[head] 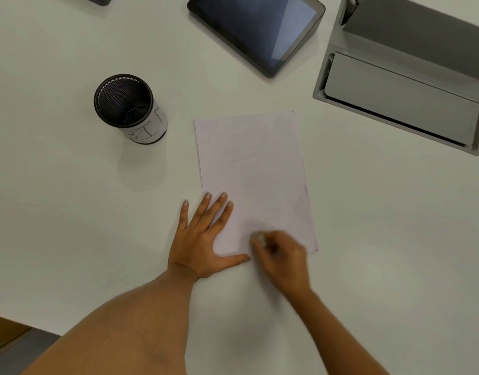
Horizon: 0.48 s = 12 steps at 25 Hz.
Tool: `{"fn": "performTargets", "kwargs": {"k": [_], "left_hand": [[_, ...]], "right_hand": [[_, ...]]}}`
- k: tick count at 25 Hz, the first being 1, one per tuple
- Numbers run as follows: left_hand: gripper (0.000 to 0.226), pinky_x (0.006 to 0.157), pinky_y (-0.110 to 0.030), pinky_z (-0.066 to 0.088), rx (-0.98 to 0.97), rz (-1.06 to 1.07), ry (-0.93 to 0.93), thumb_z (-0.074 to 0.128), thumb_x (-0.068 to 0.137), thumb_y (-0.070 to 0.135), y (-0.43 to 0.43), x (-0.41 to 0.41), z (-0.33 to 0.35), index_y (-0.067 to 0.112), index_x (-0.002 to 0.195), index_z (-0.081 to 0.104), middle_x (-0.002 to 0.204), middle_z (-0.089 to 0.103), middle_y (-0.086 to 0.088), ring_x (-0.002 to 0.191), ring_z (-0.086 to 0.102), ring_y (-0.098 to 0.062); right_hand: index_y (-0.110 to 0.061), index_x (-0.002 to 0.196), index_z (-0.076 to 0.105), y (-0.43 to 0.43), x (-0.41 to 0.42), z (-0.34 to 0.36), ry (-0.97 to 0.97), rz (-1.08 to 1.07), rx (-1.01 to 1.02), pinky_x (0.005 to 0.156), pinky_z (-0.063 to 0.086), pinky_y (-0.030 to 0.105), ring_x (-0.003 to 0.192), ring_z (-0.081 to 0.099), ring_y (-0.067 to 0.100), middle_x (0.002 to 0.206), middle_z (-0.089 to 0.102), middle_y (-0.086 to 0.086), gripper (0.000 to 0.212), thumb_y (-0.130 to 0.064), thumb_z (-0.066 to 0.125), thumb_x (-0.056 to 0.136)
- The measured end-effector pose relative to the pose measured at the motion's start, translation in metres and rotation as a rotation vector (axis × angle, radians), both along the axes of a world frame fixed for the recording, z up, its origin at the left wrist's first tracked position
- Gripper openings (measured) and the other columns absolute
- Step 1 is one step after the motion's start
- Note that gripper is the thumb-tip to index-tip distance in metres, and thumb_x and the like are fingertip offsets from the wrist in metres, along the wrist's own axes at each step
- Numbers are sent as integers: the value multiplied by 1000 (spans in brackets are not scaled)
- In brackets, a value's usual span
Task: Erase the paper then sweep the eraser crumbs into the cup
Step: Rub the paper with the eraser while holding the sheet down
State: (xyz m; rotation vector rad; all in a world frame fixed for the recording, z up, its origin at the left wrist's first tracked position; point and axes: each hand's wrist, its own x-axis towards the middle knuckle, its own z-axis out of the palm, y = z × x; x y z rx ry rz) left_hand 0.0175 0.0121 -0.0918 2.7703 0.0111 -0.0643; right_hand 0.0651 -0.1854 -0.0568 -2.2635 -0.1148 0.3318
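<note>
Head view shows the erasing step looks underway: left hand (pixel 203 239) flat, fingers spread, pinning the paper (pixel 253 174) on the table (pixel 70 212), right hand (pixel 283 255) blurry, fingers pinched on what's probably an eraser, no visible crumbs, cup (pixel 130 108) well off left.

Both forearms are bare from the lower edge of the view up to the wrists; no sleeve, cuff, watch, bracelet or ring shows on either. The left hand (pixel 203 239) is sharp: long, slim fingers with short, rounded nails in a pale, slightly glossy tone, and fine hair along the broad forearm behind it. The right hand (pixel 280 257) is blurred, so its nails and finer details cannot be made out.
</note>
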Motion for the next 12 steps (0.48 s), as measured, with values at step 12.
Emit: {"fn": "performTargets", "kwargs": {"k": [12], "left_hand": [[108, 124, -60, 8, 9, -4, -8, 48, 76, 89, 1, 0, -1, 19, 157, 33, 167, 24, 1, 156, 15, -23]], "right_hand": [[-15, 78, 70, -6, 44, 2, -34, -201, 20, 60, 49, 22, 60, 59, 10, 68, 66, -7, 12, -23, 76, 85]]}}
